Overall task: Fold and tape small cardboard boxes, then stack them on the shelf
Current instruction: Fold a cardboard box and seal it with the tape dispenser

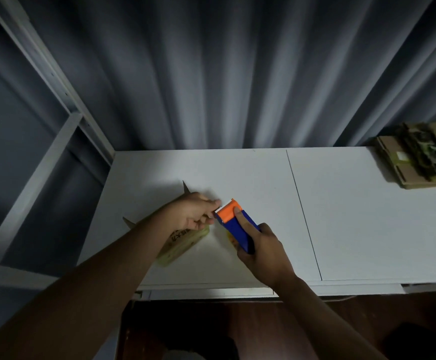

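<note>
The right hand (pixel 259 249) is gripping the blue-and-orange tape dispenser (pixel 233 222), index finger lying along its top. The left hand (pixel 195 213), fingers pinched at the toothed edge, is probably drawing tape. Beneath the left forearm the small cardboard box (pixel 183 241) is lying on the white table (pixel 341 216); it is likely light, stiff-walled and crushable, best held by its folded edges.
</note>
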